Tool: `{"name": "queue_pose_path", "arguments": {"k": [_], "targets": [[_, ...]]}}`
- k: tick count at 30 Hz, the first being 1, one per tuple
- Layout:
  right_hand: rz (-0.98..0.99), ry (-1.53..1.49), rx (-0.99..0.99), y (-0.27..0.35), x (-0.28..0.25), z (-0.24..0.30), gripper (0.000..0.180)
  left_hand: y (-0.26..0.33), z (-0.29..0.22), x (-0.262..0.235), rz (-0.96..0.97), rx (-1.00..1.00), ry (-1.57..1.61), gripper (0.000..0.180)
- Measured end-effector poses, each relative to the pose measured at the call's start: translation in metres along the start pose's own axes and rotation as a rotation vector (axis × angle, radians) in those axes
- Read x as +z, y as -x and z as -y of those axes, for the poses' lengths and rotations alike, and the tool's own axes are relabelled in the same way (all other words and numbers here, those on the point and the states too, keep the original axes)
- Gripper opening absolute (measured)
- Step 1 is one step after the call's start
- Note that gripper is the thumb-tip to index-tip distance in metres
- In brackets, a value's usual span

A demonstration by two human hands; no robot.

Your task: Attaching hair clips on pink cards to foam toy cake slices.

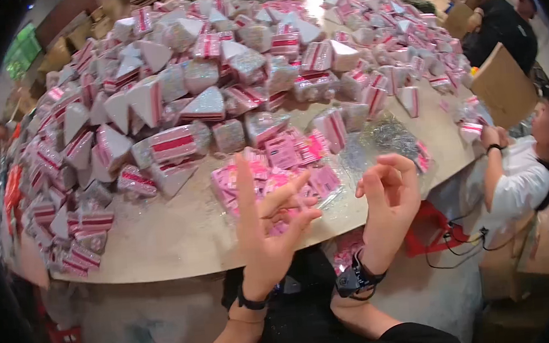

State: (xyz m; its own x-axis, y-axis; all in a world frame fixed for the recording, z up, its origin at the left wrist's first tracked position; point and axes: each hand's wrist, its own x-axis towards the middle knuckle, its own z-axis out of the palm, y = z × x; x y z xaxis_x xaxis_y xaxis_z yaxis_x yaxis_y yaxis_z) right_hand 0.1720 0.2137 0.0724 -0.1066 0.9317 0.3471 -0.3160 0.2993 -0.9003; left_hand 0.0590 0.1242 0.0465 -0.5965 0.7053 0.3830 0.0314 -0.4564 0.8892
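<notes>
My left hand is raised over the near table edge, its fingers spread and nothing in them. To its right my right hand hangs in the air, fingers loosely bent and apart, with nothing visible in them. Behind and beneath the left hand lies a pile of small pink printed cards, some seemingly on clear plastic. Past the right hand is a heap of fine silvery bits. Wedge-shaped pink and white cake-slice pieces, many in shiny clear wrap, are heaped beyond the cards.
The pale table curves around me, its far part covered by the heap. At the right a person in a white top handles a wrapped piece, beside a cardboard sheet. A red stool and cables stand below the table edge.
</notes>
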Motion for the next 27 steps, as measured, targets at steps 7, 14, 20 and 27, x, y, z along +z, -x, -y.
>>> {"name": "queue_pose_path", "arguments": {"k": [7, 14, 20, 27], "targets": [[0.196, 0.207, -0.592, 0.010, 0.007, -0.024, 0.022, 0.005, -0.014, -0.008, 0.058, -0.152, 0.174, 0.097], [0.479, 0.261, -0.799, 0.014, 0.000, -0.022, 0.029, 0.010, -0.036, -0.026, 0.190, -0.296, -0.124, 0.032], [0.672, -0.476, -0.128, 0.038, 0.010, -0.050, 0.083, 0.026, -0.039, -0.039, 0.328, 0.369, -0.708, 0.022], [0.946, -0.351, 0.120, 0.061, -0.017, -0.071, 0.018, 0.018, -0.056, -0.049, 0.605, 0.596, -0.850, 0.040]]}}
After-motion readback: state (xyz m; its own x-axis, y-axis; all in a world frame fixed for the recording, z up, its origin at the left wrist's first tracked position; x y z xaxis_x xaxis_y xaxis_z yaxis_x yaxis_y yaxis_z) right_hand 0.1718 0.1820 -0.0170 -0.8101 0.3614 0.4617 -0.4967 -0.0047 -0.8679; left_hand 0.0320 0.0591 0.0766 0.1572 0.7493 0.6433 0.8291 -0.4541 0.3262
